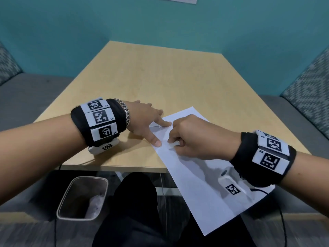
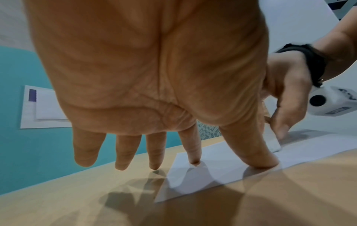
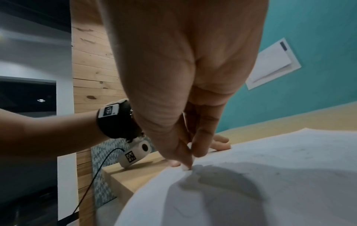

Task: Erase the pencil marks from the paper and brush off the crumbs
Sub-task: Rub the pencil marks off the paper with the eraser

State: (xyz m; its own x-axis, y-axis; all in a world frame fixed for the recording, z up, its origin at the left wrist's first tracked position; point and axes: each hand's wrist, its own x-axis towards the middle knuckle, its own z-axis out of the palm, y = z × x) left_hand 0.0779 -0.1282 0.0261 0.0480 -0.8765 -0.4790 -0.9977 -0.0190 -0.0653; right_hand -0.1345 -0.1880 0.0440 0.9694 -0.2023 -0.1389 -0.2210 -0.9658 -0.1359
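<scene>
Paper (image 1: pixel 194 175), a white sheet, lies askew in the lower right of the head view, its near part overhanging the front edge of the wooden counter (image 1: pixel 160 72). Erasing is the step in hand: the right hand (image 1: pixel 197 138) pinches a small white eraser (image 2: pixel 272 142) between thumb and fingertips, its end down on the sheet near the upper left corner. The left hand (image 1: pixel 146 120) is spread, forefinger and thumb pressing that corner flat (the other fingers reach past it over bare wood). Faint grey smudges show on the sheet in the right wrist view; I cannot make out crumbs. Next, I judge, come short rubbing strokes with the corner held firm so the sheet neither creases nor slides, then brushing.
</scene>
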